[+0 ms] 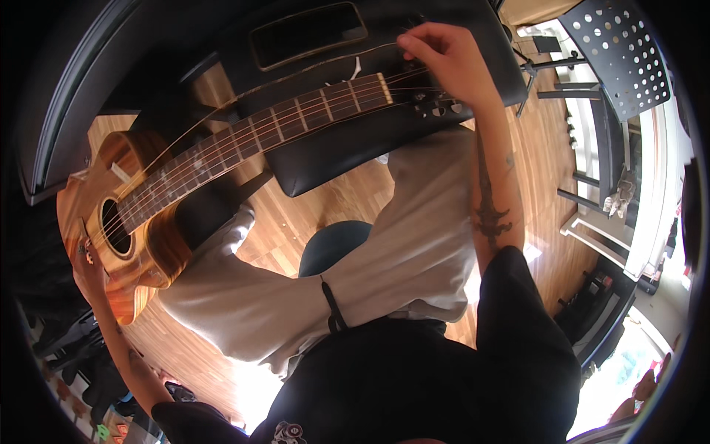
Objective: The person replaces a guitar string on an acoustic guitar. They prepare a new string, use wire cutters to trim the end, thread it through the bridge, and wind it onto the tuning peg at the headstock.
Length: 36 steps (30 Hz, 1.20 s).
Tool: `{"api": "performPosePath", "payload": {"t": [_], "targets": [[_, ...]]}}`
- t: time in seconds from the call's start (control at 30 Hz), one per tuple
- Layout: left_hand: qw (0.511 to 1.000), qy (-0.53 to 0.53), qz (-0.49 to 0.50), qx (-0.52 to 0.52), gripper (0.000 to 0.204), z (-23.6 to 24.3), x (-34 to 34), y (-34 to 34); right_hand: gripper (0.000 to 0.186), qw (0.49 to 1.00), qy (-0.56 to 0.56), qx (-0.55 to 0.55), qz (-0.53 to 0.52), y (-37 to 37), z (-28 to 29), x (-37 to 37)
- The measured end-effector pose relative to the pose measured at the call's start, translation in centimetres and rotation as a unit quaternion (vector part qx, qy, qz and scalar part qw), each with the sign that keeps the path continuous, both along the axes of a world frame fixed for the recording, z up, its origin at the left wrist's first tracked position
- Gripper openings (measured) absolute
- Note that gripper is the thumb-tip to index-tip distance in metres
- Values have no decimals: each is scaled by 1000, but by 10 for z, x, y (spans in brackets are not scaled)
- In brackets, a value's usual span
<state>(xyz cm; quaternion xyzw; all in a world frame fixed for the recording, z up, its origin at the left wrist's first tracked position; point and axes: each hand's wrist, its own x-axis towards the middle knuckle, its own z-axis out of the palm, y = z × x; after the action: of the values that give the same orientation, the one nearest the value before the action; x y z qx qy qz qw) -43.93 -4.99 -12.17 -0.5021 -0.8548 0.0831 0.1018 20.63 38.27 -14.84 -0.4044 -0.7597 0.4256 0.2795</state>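
Note:
A wooden acoustic guitar [156, 249] lies across to the left, its neck reaching up to the right over a black padded bench [310, 166]. My left hand [88, 272] is at the bridge beside the sound hole, fingertips partly hidden. My right hand [436, 55] is raised above the headstock [433, 103], thumb and forefinger pinched on a loose string [325, 59], which stretches diagonally from the guitar's body above the fretboard. A small white forked object [356, 69] stands out against the bench behind the neck.
A dark framed rectangular panel [307, 33] is on the black surface behind the string. A perforated black music stand [617, 55] is at the upper right, near black furniture and white frames. Wooden floor [355, 194] and a teal rounded object [333, 244] show between my legs.

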Motion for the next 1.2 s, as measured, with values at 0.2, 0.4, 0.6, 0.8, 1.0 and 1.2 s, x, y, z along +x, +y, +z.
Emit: {"api": "performPosePath", "payload": {"t": [0.2,0.4,0.6,0.8,1.0,1.2], "targets": [[996,-37,-58,-61,29,4,-11,10,13,973,-109,135,152,33,-10,25],[984,19,-13,-179,27,10,-4,18,15,991,25,95,92,33,-19,16],[987,-18,35,-154,26,13,1,22,14,989,46,103,99,20,-17,-9],[988,-25,61,-142,27,14,-5,16,8,933,-164,249,200,29,-24,-41],[997,-17,-14,-70,31,11,-1,16,4,869,-344,245,258,33,-11,-77],[995,-50,15,-89,27,10,-7,15,6,822,-329,333,323,45,-20,-95]]}}
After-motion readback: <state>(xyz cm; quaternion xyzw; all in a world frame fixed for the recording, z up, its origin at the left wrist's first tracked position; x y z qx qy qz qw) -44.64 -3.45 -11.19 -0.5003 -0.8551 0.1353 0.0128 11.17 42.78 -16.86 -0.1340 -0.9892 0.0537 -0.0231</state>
